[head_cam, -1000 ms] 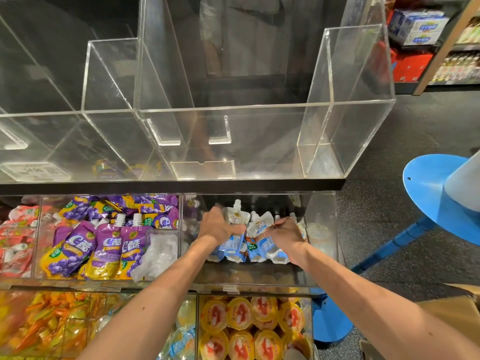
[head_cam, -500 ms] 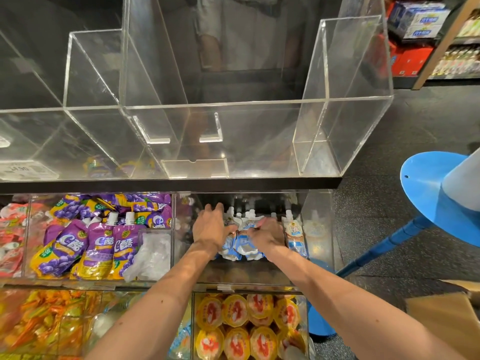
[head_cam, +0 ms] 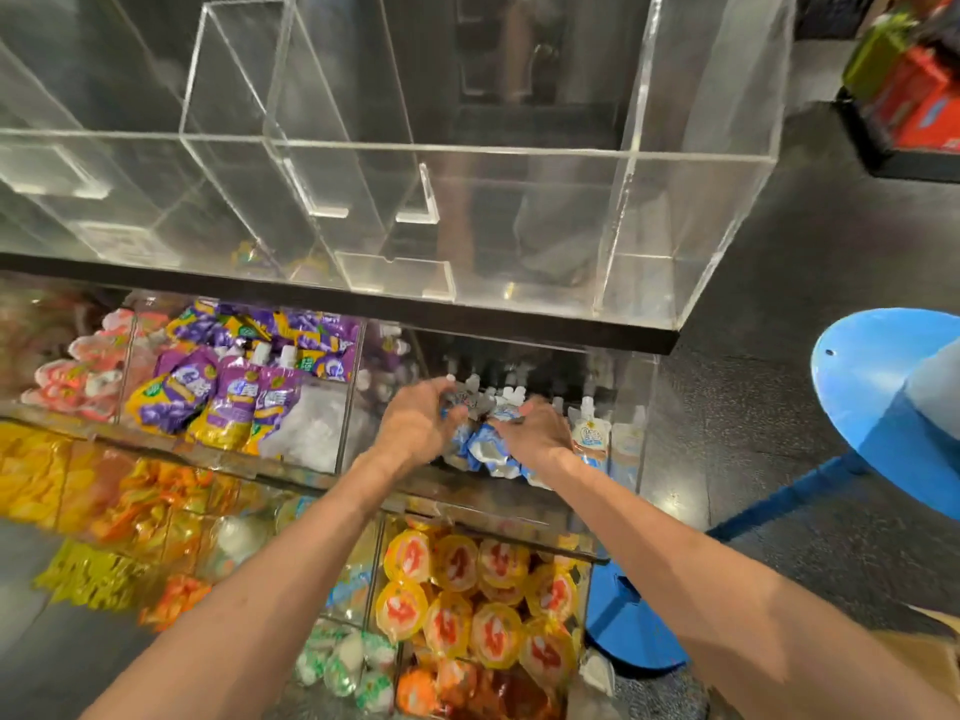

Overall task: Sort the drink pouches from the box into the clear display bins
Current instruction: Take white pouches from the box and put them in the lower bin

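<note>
The blue-and-white pouches lie in the right compartment of the middle-shelf bin, exactly between the two hands. The left hand comes to the bunch from its left side and the right hand from its right side, so both are equally near and both touch it.

The long axis of the pouches runs away from the person. The white spouts point to the back of the compartment and a little upward, and the flat bottoms point to the front wall. I judge that the coming move is to set the bunch upright in a row, so it turns on this axis: the hands must hold the pouches from the sides and not from the spouts.

The grip of the left hand is closed: its fingers curl around the upper part of the bunch. The fingers of the right hand lie over the pouches, but motion blur hides whether they pinch or only press.

One single pouch stands upright just beside the right hand, against the right wall.

The backs of the hands cover most of the bunch, so I cannot count the pouches. The black shelf edge shadows the back of the compartment. Of the box only a corner shows at the lower right.
</note>
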